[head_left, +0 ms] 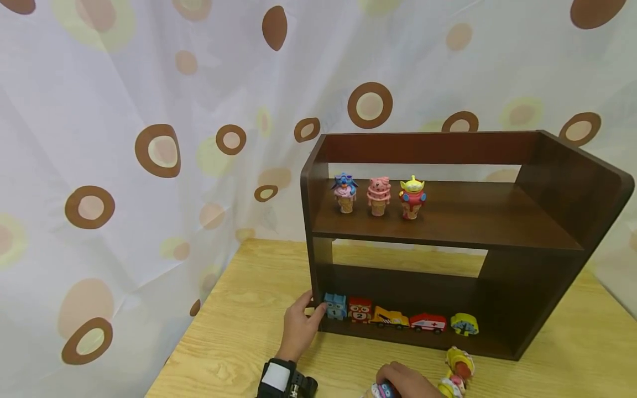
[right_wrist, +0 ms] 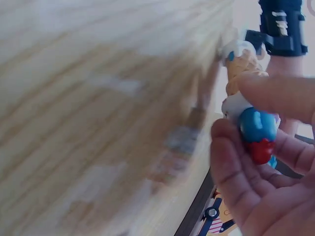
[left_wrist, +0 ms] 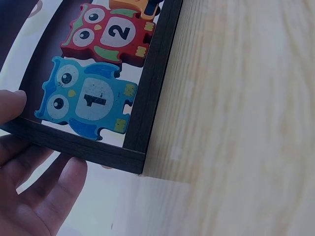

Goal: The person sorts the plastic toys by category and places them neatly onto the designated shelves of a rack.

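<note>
In front of the dark two-tier shelf [head_left: 478,215], the fingers of the right hand [head_left: 410,381] are clamped around an ice-cream-cone figurine [right_wrist: 258,125]; grip it at mid-body, leaving the cone end [right_wrist: 240,65] free. Its long axis runs roughly along the shelf's front edge, cone end pointing leftward. At the shelf's left side panel [head_left: 320,265], the left hand [head_left: 297,329] grips, thumb inside, fingers outside, apparently steadying it.

A pale, creased cloth [head_left: 318,61] spans the background and the left side, printed with brown rings [head_left: 370,105] around beige centres, solid brown ovals [head_left: 275,28] and fainter yellow-green blotches [head_left: 212,156]. In front of it stands a light wooden bench [head_left: 249,293] with yellowish grain, its left edge slanting down and leftward in the head view.
</note>
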Action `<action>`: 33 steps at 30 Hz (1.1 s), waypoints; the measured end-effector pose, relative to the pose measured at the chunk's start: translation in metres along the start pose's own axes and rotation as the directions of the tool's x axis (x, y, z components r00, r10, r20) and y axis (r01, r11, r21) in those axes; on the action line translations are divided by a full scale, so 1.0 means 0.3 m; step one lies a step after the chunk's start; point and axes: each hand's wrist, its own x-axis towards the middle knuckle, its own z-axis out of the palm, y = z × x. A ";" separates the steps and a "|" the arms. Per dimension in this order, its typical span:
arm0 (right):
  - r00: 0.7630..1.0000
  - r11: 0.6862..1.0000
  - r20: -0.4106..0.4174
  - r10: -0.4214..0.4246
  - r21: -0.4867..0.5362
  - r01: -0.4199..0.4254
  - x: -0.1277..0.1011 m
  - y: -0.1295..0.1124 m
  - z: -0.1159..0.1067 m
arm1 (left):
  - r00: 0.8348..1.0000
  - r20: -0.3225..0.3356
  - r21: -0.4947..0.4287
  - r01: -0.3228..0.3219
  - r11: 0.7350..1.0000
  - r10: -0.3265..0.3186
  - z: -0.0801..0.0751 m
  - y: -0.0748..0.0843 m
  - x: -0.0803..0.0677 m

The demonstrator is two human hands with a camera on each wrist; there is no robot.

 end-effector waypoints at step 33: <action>0.992 1.000 -0.125 0.016 -0.007 -0.017 -0.014 -0.086 -0.045 | 1.000 0.009 0.006 0.016 1.000 -0.016 -0.001 0.001 0.001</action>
